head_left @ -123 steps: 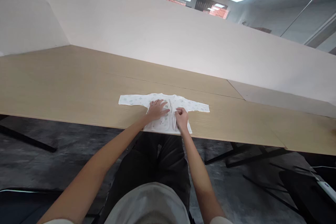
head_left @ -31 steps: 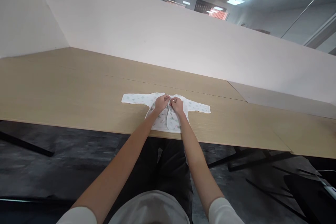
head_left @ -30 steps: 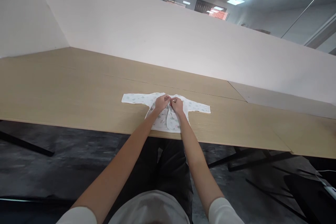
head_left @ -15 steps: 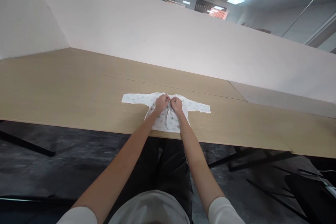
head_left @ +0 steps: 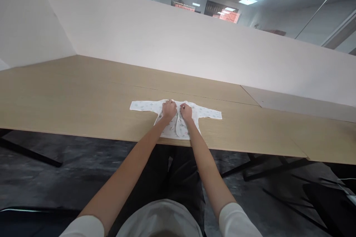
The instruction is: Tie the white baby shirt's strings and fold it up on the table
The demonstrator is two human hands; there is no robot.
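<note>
A small white baby shirt (head_left: 182,127) with a faint print lies flat on the table, its two sleeves spread out to the sides. Its front opening runs down the middle, with a curved flap edge below my hands. On the left side of the neckline, my left hand (head_left: 169,110) is closed with bent fingers on the cloth. My right hand (head_left: 186,111) pinches the front edge just right of the opening, near the collar. A narrow gap separates the two hands. The fingertips are small and partly hidden.
The light wooden table (head_left: 83,100) stretches to both sides, its near edge just below the shirt. A white partition (head_left: 167,40) rises along the back. Black chair parts (head_left: 319,200) stand at the lower right, below table height.
My left hand has shifted slightly left, away from my right hand, and its fingers now point more downward. My right hand stays nearly in place. The shirt lies much as before.
</note>
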